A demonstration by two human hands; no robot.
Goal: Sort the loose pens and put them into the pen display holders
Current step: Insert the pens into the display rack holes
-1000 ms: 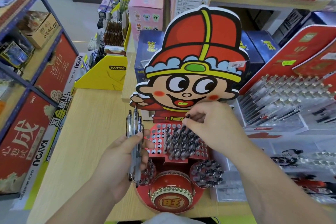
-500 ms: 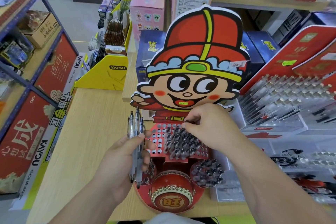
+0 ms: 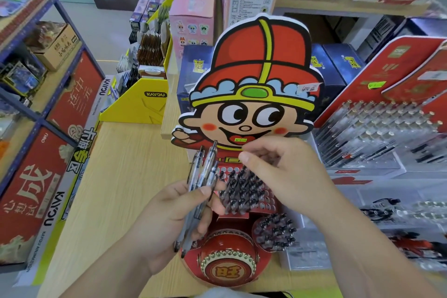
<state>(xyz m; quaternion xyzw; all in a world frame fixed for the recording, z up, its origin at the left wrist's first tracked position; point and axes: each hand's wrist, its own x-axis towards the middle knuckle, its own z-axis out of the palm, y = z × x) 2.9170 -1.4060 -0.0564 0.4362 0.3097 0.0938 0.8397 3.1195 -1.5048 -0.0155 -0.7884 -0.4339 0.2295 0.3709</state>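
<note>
Pens (image 3: 202,184) gripped bundled by left hand (image 3: 167,222) | right hand (image 3: 287,176) loosely curled, nothing seen held | risk: holder (image 3: 227,244) at table (image 3: 121,176) near edge could be tipped by a hard push

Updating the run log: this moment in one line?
left hand: grips pens | right hand: no pen seen, over holder | holder: part-filled

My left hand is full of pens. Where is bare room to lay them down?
The bare wooden tabletop left of the cartoon pen display, in front of the yellow box, is free. Right of the display it is crowded: clear pen racks stand beside it.
</note>
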